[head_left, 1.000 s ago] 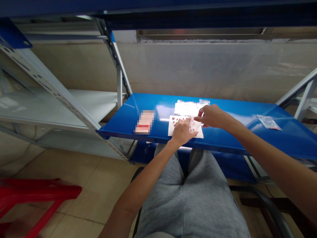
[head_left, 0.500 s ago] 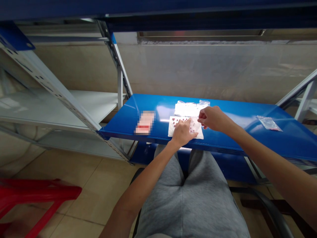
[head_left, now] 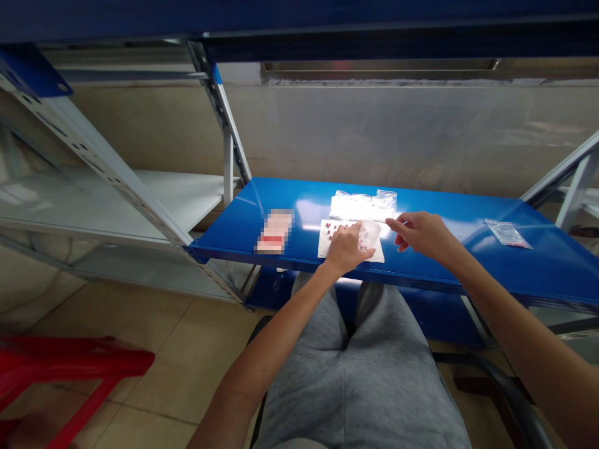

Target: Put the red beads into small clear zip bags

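A white sheet dotted with several small dark red pieces lies near the front edge of the blue shelf. My left hand rests on it, fingers spread and thumb out to the right. Between that thumb and forefinger shows a translucent white flap, which looks lifted or folded. To the right of the sheet, above the shelf, my right hand is closed, thumb and forefinger close together. Whatever its fingertips hold, if anything, is too small to make out.
Clear plastic bags lie just behind the sheet. Another small bag sits to the right on the blue shelf. A blurred-out pinkish rectangle is at the left. Metal uprights and a red stool stand leftward.
My right hand has moved a little to the right, away from the sheet. The translucent flap now looks more raised and whiter. My left hand has stayed in place.
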`<state>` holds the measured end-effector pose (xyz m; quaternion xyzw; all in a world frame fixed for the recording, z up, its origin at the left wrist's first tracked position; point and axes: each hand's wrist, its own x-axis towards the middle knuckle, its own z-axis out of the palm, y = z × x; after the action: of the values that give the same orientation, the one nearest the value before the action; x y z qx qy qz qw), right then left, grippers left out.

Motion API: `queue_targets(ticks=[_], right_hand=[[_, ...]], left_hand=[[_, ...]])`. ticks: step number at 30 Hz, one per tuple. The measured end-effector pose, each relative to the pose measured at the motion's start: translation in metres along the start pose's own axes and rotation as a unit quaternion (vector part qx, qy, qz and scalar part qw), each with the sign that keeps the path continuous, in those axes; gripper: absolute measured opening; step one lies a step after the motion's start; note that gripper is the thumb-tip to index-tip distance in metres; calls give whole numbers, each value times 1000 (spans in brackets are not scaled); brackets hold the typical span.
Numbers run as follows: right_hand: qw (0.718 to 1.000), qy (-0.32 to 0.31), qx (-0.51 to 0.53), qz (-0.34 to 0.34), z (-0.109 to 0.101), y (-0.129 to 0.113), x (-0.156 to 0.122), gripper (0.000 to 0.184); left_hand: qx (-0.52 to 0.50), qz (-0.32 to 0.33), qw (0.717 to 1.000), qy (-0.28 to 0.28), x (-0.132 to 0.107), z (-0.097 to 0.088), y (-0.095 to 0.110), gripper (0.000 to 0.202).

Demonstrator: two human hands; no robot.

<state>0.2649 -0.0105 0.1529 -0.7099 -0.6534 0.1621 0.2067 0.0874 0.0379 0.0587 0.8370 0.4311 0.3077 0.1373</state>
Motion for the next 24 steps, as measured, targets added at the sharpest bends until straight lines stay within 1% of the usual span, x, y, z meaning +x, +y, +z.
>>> queue_targets(ticks=[5, 8, 11, 14, 16, 18, 21, 22, 24], right_hand=[[994, -2, 93, 66, 14, 25, -14, 35], [986, 2, 140, 90, 22, 34, -19, 32], [978, 24, 187, 89, 31, 40, -21, 33], [969, 51, 234, 67, 38, 44, -22, 40], [958, 74, 273, 50, 39, 44, -22, 45], [940, 102, 323, 39, 35, 42, -21, 50], [912, 128, 388, 34, 27, 37, -20, 55], [908, 127, 398, 30, 25, 35, -20, 55], [910, 113, 398, 15, 23, 34, -21, 55]], left_hand=[[-23, -6, 1000, -18, 14, -9, 4, 75], [-18, 14, 999, -26, 28, -16, 4, 79], [-5, 53, 998, -32, 42, -26, 2, 77], [18, 90, 995, -40, 51, -37, 1, 70], [58, 128, 989, -46, 55, -44, 3, 68], [112, 173, 977, -59, 56, -49, 8, 67], [205, 238, 945, -88, 55, -52, 22, 64], [232, 257, 933, -98, 54, -52, 27, 64], [268, 292, 911, -113, 53, -48, 37, 64]])
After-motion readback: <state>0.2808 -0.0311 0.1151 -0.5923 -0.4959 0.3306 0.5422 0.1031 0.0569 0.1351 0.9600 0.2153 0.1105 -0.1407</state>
